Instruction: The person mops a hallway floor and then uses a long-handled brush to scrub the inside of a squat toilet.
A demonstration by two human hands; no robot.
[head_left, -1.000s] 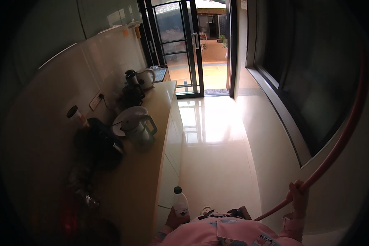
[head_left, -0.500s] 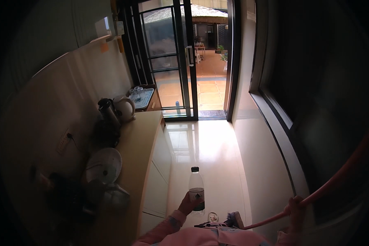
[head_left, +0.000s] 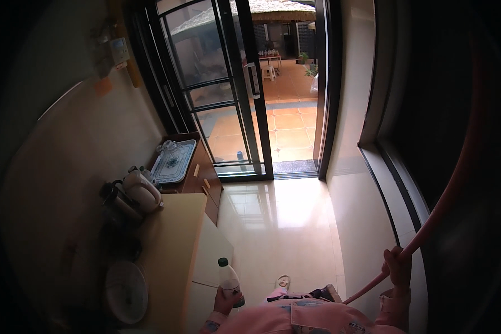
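My left hand (head_left: 224,304) is wrapped round the lower part of a clear plastic bottle (head_left: 227,275) with a dark green cap, held upright with a slight tilt beside the counter front. On the right, my right hand (head_left: 398,268) is closed round a long pink pole (head_left: 442,200). The pole slants from low by my body up past the dark window; its lower end is hidden behind my pink top, so I cannot tell what tool it belongs to.
Along the left runs a counter (head_left: 172,236) with a white kettle (head_left: 143,192), a dark flask (head_left: 119,200) and a white round dish (head_left: 126,292). Beyond it, a patterned tray (head_left: 174,161) sits on a wooden cabinet (head_left: 197,177). Ahead stands a black-framed sliding door (head_left: 251,83), partly open onto a tiled yard.
The doorway and cabinet appear nearer. My left hand has drawn the bottle left and closer to my body; my right hand stays on the pole, which now stands steeper.
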